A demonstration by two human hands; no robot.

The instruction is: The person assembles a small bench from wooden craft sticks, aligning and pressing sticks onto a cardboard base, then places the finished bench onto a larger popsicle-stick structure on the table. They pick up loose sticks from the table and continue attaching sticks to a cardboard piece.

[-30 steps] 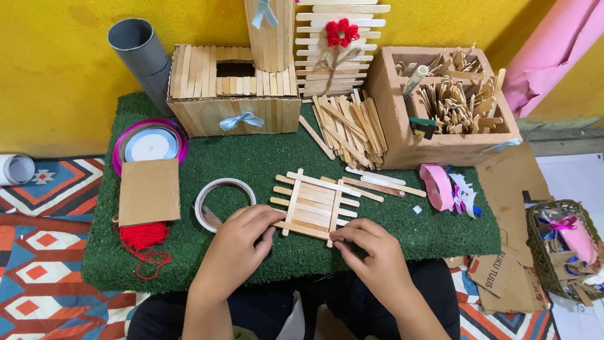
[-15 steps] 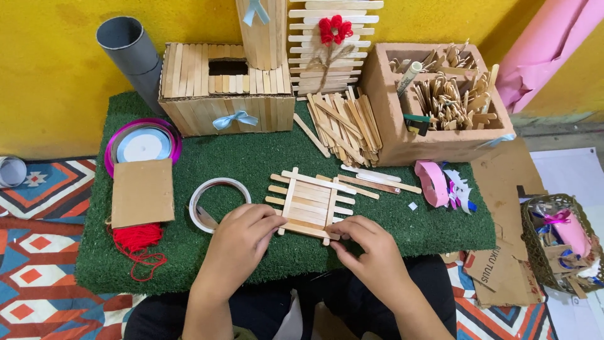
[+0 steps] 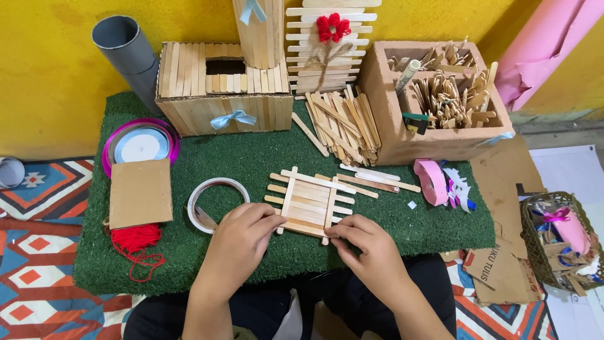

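In the head view, the only one there is, a small raft of craft sticks [image 3: 309,203] lies flat on the green turf mat [image 3: 251,157], just in front of the person. Several sticks lie side by side as slats, and two cross sticks run over them, one near each side; judged from this, the panel is largely assembled, with work going on along its near edge. The left hand [image 3: 242,236] rests on the near left corner of the panel, fingers curled and pressed together on the end of a slat. The right hand [image 3: 365,242] meets the near right corner, thumb and fingers pinching the end of the lowest stick where the right cross stick ends. Whether glue is on the joint cannot be told. A few loose sticks [image 3: 377,179] lie just beyond the panel, and a heap of sticks [image 3: 343,126] sits farther back beside a cardboard box [image 3: 440,141] holding more. A finished stick-clad box with a blue bow [image 3: 223,88] stands at the back of the mat. A tape roll [image 3: 211,201] lies just beside the left hand, with a cardboard square [image 3: 139,192], red yarn [image 3: 135,242] and a ribbon spool [image 3: 139,145] farther left.
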